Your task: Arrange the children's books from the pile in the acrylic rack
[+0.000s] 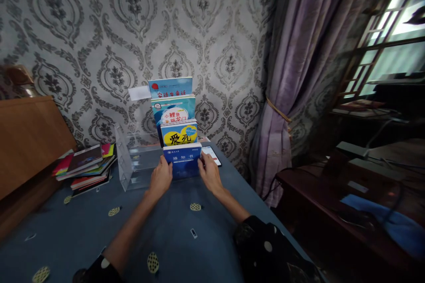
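Note:
Both of my hands grip a dark blue booklet [183,166] with white lettering, upright at the front of a clear tiered rack [128,163]. My left hand [161,176] is closed on its left edge, and my right hand [210,171] is closed on its right edge. Behind it rise a yellow-and-blue book [179,135], a teal book [174,109] and a light blue book [172,86], each tier higher than the one in front. The rack's left part holds no books. Whether the booklet rests on the lowest tier is hidden.
A stack of books and booklets [88,168] lies left of the rack, near a wooden panel [36,137]. A phone [211,156] with a lit screen lies behind my right hand. The blue tablecloth [172,239] ends on the right, beside a purple curtain [282,84]. Patterned wall stands behind.

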Tool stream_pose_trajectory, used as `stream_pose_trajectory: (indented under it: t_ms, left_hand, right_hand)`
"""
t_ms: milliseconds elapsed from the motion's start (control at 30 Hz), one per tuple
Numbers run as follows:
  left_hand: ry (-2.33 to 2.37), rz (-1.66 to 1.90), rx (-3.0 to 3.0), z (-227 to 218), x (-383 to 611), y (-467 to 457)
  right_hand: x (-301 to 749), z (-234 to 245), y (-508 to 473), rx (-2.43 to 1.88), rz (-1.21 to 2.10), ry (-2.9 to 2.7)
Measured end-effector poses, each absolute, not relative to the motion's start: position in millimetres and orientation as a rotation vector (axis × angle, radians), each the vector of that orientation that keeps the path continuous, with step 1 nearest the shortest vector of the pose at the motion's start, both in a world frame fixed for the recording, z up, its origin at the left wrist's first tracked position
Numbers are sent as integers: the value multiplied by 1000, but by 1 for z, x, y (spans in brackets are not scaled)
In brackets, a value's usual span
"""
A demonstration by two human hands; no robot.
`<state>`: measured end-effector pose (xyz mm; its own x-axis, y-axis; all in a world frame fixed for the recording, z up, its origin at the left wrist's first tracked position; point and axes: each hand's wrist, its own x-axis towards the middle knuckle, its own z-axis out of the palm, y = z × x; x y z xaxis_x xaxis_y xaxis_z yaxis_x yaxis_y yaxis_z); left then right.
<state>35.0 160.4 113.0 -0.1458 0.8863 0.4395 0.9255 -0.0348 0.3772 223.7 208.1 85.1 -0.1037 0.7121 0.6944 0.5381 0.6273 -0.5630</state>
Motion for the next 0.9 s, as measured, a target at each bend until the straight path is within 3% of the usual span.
stream_pose_trajectory:
  t_ms: [333, 633, 900]
  left_hand:
    - [-1806, -1240, -1959, 120, 33, 154]
    - [-1891, -867, -2004, 129, 37, 152]
    - [-1912, -816, -2070, 131, 37, 149]
  right_hand:
    - [226, 84, 208, -1056, 199, -1789]
    - [224, 84, 204, -1063, 196, -1769]
    - [228, 78, 207, -1026, 292, -1710]
